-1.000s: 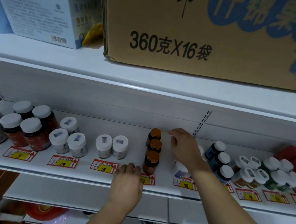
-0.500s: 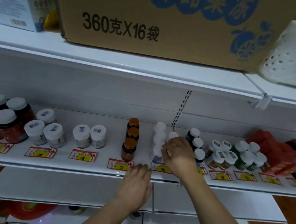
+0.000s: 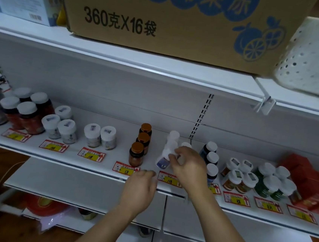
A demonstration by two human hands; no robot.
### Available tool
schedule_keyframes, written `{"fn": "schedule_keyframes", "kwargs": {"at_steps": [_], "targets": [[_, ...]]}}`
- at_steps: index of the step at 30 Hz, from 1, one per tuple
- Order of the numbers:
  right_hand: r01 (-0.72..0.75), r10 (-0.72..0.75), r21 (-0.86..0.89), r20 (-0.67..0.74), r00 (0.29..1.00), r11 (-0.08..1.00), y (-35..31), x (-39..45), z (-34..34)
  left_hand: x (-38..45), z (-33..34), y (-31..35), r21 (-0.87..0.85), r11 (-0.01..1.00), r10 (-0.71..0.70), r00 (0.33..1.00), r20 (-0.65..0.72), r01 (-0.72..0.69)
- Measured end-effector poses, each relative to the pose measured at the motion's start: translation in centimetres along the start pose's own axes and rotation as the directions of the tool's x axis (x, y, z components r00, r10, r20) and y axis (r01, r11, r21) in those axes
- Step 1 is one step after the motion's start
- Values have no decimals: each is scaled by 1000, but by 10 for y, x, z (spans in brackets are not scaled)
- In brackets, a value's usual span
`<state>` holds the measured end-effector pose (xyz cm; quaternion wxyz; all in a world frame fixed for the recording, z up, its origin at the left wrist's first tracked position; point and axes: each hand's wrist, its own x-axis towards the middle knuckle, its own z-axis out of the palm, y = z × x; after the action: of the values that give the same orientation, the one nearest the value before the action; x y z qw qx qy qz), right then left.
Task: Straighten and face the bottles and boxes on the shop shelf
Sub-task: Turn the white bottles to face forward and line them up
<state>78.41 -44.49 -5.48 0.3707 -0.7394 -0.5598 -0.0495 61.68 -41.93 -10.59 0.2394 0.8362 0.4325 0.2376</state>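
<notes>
A white-capped bottle point(image 3: 164, 159) near the shelf's point(image 3: 68, 157) front edge was gripped by the right hand point(image 3: 187, 166), apparently to turn its label forward. The left hand point(image 3: 139, 189) rested at the edge, fingers relaxed, holding nothing, likely for balance.

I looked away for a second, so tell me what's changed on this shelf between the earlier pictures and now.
The right hand came forward from the back of the shelf to the front white bottle and now grips it, tilting it toward the orange-capped bottles. The left hand stayed resting on the shelf edge, holding nothing. The other bottles kept their rows; the camera swung right.
</notes>
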Motion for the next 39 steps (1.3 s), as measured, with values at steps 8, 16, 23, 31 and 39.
{"fn": "schedule_keyframes", "kwargs": {"at_steps": [8, 16, 23, 31, 39], "targets": [[-341, 380, 467, 12, 925, 816, -51, -14, -53, -10, -39, 54, -850, 457, -447, 894, 34, 261], [-288, 393, 589, -55, 918, 755, -86, -32, -66, -18, -72, 72, -939, 327, -501, 862, -78, 106], [-264, 443, 725, -63, 894, 637, -103, -33, -70, -22, -86, 75, -928, 365, -439, 892, -107, 68], [-245, 459, 717, -117, 881, 652, -121, -32, -55, -17, -104, 63, -945, 326, -383, 909, -164, -33], [-225, 497, 787, -116, 860, 574, -137, -26, -48, -11, -113, 59, -945, 327, -397, 903, -166, -30]]}}
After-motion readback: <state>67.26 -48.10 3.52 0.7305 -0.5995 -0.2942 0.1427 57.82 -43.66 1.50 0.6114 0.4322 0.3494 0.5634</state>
